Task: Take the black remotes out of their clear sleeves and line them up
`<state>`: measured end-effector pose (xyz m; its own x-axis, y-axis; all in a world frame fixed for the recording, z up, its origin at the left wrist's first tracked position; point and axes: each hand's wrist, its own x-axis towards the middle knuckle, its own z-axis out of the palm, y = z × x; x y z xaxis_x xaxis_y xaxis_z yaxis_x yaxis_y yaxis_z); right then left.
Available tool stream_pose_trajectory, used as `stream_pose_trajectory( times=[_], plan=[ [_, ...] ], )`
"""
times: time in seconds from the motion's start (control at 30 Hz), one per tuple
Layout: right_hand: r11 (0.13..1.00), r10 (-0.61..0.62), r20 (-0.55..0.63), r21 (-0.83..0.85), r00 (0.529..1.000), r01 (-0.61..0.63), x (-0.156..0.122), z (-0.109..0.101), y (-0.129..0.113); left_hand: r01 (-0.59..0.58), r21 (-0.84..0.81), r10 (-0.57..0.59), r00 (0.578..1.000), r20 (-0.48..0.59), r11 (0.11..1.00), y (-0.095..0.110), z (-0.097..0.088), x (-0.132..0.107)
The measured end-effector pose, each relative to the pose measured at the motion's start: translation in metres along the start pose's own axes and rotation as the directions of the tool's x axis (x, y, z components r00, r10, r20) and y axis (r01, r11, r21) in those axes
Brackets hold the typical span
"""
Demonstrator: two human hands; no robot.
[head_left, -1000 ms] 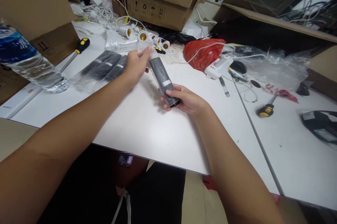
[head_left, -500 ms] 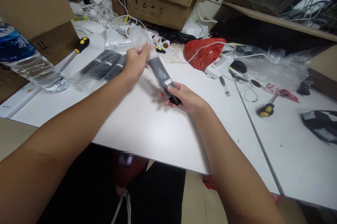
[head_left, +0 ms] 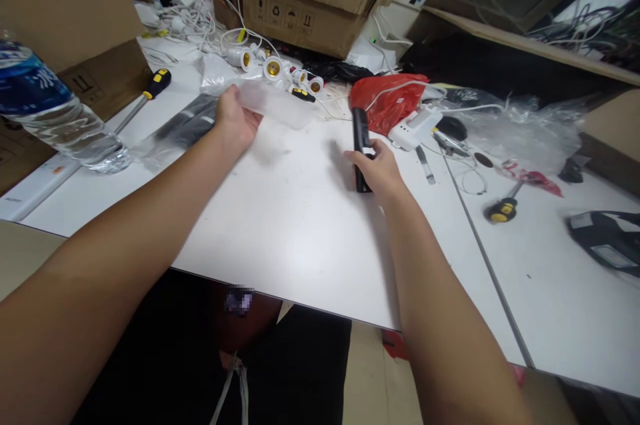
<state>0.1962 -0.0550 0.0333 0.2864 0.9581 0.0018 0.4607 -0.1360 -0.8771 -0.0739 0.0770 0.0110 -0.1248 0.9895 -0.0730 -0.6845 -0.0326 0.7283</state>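
My right hand [head_left: 376, 168] is wrapped round a slim black device with a small white label [head_left: 361, 132], held upright over the white table [head_left: 280, 232]. What kind of device it is, I cannot make out. My left hand [head_left: 236, 120] grips one end of a frosted plastic sleeve [head_left: 275, 105], which stretches out to the right, apart from the black device. Partly behind my left wrist lie several dark items in clear plastic bags [head_left: 175, 125].
A water bottle [head_left: 60, 112] stands at left near a screwdriver [head_left: 145, 98]. Lamp sockets [head_left: 273, 68] and cables lie before a cardboard box [head_left: 295, 12]. Right of my hands are a red plastic bag [head_left: 390, 95], a white power strip [head_left: 415, 126] and another screwdriver [head_left: 503, 208].
The black device has come out of the plastic sleeve. My right hand has moved right and turned it upright, while my left hand has shifted slightly left with the sleeve.
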Motion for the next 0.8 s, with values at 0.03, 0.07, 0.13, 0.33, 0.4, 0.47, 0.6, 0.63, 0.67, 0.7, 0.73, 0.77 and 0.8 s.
stream_pose_trajectory(
  times=[0.03,0.07,0.13,0.33,0.4,0.47,0.6,0.63,0.67,0.7,0.73,0.77,0.8],
  plan=[
    [0.995,-0.055,-0.126,-0.095,0.99,0.043,0.003,0.0,0.003,0.052,-0.011,-0.051,0.998,0.019,0.999,-0.003,0.003,-0.005],
    [0.979,-0.107,-0.221,-0.193,0.969,0.064,0.006,0.0,0.007,0.106,-0.02,-0.105,0.994,0.04,0.994,-0.005,0.007,-0.011],
    [0.934,-0.174,-0.314,-0.352,0.933,0.055,0.01,0.0,0.013,0.195,-0.02,-0.193,0.977,0.091,0.981,-0.01,0.014,-0.024],
    [0.869,-0.219,-0.348,-0.495,0.911,0.02,0.013,0.001,0.022,0.33,0.086,-0.341,0.911,0.234,0.94,-0.019,0.023,-0.05],
    [0.854,-0.213,-0.329,-0.52,0.92,0.012,0.013,0.002,0.022,0.354,0.106,-0.369,0.893,0.256,0.929,-0.021,0.023,-0.053],
    [0.843,-0.197,-0.307,-0.538,0.931,0.001,0.012,0.003,0.021,0.368,0.122,-0.387,0.884,0.262,0.922,-0.022,0.023,-0.054],
    [0.828,-0.174,-0.279,-0.561,0.944,-0.013,0.012,0.004,0.018,0.378,0.142,-0.402,0.887,0.226,0.915,-0.023,0.024,-0.055],
    [0.825,-0.17,-0.276,-0.565,0.946,-0.017,0.011,0.004,0.018,0.38,0.145,-0.404,0.888,0.218,0.913,-0.023,0.024,-0.055],
    [0.823,-0.166,-0.273,-0.568,0.948,-0.02,0.011,0.005,0.018,0.382,0.148,-0.406,0.889,0.212,0.912,-0.023,0.024,-0.055],
    [0.82,-0.161,-0.271,-0.571,0.949,-0.024,0.011,0.005,0.018,0.383,0.149,-0.408,0.889,0.209,0.912,-0.023,0.024,-0.056],
    [0.817,-0.157,-0.27,-0.576,0.95,-0.029,0.011,0.005,0.018,0.387,0.151,-0.412,0.887,0.208,0.91,-0.023,0.025,-0.056],
    [0.812,-0.154,-0.274,-0.583,0.949,-0.036,0.011,0.005,0.018,0.39,0.151,-0.415,0.886,0.206,0.908,-0.023,0.025,-0.056],
    [0.805,-0.153,-0.28,-0.592,0.948,-0.045,0.011,0.005,0.018,0.393,0.151,-0.417,0.886,0.204,0.907,-0.022,0.025,-0.056]
  ],
)
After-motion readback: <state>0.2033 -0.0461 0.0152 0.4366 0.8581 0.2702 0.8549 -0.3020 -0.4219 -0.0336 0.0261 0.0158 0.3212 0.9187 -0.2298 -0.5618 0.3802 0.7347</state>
